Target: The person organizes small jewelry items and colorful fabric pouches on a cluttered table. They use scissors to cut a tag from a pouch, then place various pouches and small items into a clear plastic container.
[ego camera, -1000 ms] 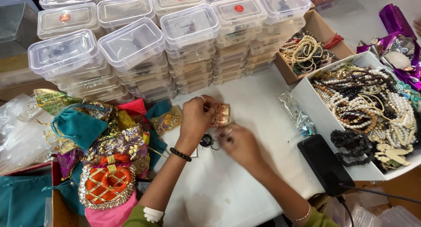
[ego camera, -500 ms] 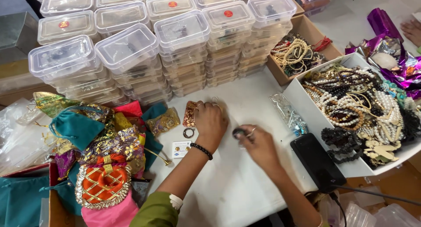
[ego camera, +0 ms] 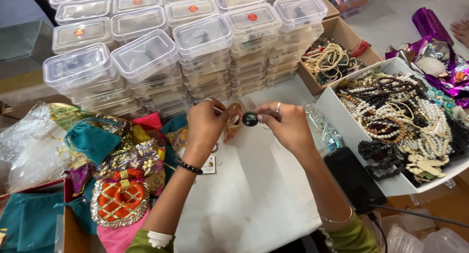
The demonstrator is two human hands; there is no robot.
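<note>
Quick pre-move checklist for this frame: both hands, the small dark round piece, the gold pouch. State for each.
1. Right hand pinches the small dark round piece at the fingertips: ok.
2. Left hand holds the gold pouch: ok.
3. Pouch mouth open toward the piece: cannot tell, fingers hide it.
4. Bare white table below the hands to catch a drop: ok.
5. Small white card lies beside the left wrist, clear of the hands: ok.
6. Black phone sits close under the right forearm: not ok.

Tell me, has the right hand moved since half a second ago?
Yes. The right hand has risen from the bare table toward the stacked clear boxes, meeting the left hand.
</note>
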